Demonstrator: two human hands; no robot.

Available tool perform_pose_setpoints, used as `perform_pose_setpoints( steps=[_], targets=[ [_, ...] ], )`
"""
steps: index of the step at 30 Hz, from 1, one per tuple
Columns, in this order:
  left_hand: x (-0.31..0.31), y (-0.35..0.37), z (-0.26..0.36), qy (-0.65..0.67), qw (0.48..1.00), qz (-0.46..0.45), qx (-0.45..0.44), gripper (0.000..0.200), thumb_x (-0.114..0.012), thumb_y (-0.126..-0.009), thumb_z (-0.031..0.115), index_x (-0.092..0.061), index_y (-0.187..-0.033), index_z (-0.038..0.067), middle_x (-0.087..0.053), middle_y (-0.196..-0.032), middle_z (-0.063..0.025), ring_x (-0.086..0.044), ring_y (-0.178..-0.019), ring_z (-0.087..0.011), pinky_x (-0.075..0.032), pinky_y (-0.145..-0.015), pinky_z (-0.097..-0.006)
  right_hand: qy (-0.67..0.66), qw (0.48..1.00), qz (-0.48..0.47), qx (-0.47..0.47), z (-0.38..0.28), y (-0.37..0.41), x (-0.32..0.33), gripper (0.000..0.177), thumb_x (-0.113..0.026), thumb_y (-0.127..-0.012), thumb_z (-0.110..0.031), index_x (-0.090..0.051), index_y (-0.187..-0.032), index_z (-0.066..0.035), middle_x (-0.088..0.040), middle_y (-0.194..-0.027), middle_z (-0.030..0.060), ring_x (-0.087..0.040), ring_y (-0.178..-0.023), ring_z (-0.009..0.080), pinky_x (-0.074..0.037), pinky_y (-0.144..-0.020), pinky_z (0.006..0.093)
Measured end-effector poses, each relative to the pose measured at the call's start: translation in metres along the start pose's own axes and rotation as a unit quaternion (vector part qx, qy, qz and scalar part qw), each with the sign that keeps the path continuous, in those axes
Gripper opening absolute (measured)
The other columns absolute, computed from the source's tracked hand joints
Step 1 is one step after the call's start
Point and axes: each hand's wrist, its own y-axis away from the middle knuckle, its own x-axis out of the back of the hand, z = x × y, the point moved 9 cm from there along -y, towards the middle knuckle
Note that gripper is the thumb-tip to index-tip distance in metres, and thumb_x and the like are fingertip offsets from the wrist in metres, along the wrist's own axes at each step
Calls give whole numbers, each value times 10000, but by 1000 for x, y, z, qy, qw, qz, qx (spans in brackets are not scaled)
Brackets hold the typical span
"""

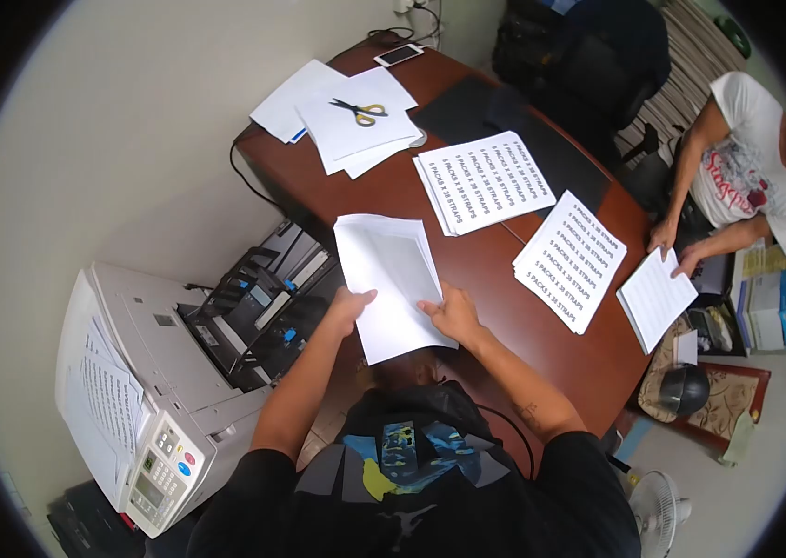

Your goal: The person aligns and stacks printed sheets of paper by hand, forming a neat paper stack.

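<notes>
Between my two hands is a stack of white paper [390,270], its top sheet bowed and its far end over the table edge. My left hand [352,311] grips the left side, thumb on top. On the right side my right hand [450,314] holds the stack the same way. No print shows on the upper face. Beyond it on the table lie two piles of printed sheets, one pile [486,181] farther off and another pile [572,262] to the right, both marked "5 PACKS X 38 STRAPS".
A printer [198,344] with its side open stands at left, printed sheets [105,400] on top. Scissors [359,112] rest on blank paper [319,139] near a phone [399,55]. Across the brown table [505,307], another person [746,167] holds a paper stack [656,296]. A fan [656,507] stands lower right.
</notes>
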Motion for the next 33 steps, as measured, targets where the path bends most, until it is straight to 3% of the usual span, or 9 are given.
perform_pose_setpoints(
  steps=[5,9,13,15,19,21,24,27,33],
  targets=[
    [-18,72,67,-454,867,158,-132,351,-695,-811,178,-615,-1123,39,-630,-995,-327,-601,-921,-513,-473,-855,-534,-223,944,-107,-220,28,-14,-28,447,-730,-774,-164,-614,-1147,53,-697,-939,228,-688,-839,341,-524,-774,427],
    [-5,34,35,5,997,4,-74,312,-689,-811,29,-636,-1108,-49,-688,-999,-201,-682,-869,-307,-538,-806,-381,120,992,42,17,-5,-8,13,407,-671,-735,-118,-636,-1109,38,-686,-936,253,-679,-862,395,-526,-785,455],
    [-9,33,43,55,995,-9,-77,318,-707,-793,28,-634,-1088,-67,-692,-1002,-185,-680,-891,-297,-537,-809,-367,-97,988,111,-42,13,-21,31,343,-696,-698,-120,-673,-995,49,-688,-909,255,-687,-826,370,-537,-754,419],
    [-11,47,72,-311,911,138,-233,372,-743,-755,104,-630,-1074,-50,-680,-1019,-241,-663,-932,-390,-521,-850,-406,-223,962,27,-154,34,-36,11,359,-698,-692,-123,-681,-1017,29,-694,-908,241,-690,-819,357,-540,-765,405],
    [-8,32,67,-374,888,201,-177,403,-739,-738,129,-610,-1077,-47,-673,-997,-262,-646,-961,-420,-515,-853,-421,42,997,65,-23,-13,-35,10,369,-727,-720,-139,-667,-1053,8,-675,-954,270,-651,-866,449,-512,-817,482],
    [0,-4,20,6,995,75,62,364,-697,-807,87,-602,-1114,-84,-694,-1025,-180,-685,-922,-281,-540,-787,-373,89,992,68,65,-31,-22,9,396,-723,-747,-148,-635,-1104,0,-667,-972,266,-645,-863,448,-513,-817,484],
    [5,-7,4,129,988,67,59,342,-683,-832,81,-612,-1126,-79,-699,-993,-151,-681,-914,-244,-537,-788,-360,97,980,121,124,-24,-28,18,442,-710,-743,-120,-610,-1154,12,-661,-1002,276,-663,-884,404,-523,-813,464],
    [5,14,48,-24,968,163,-188,303,-689,-816,70,-625,-1078,-68,-699,-997,-194,-688,-922,-305,-529,-812,-382,-279,942,-33,-185,51,-61,-10,449,-693,-741,-100,-606,-1159,37,-660,-1022,276,-671,-926,366,-527,-818,441],
    [-12,-1,91,-356,917,165,-66,394,-634,-744,102,-567,-1091,-74,-622,-1110,-322,-606,-1063,-456,-480,-931,-463,165,986,-2,-7,-54,-30,-2,314,-727,-682,-143,-642,-913,53,-663,-969,284,-635,-960,446,-507,-863,483]
  ],
)
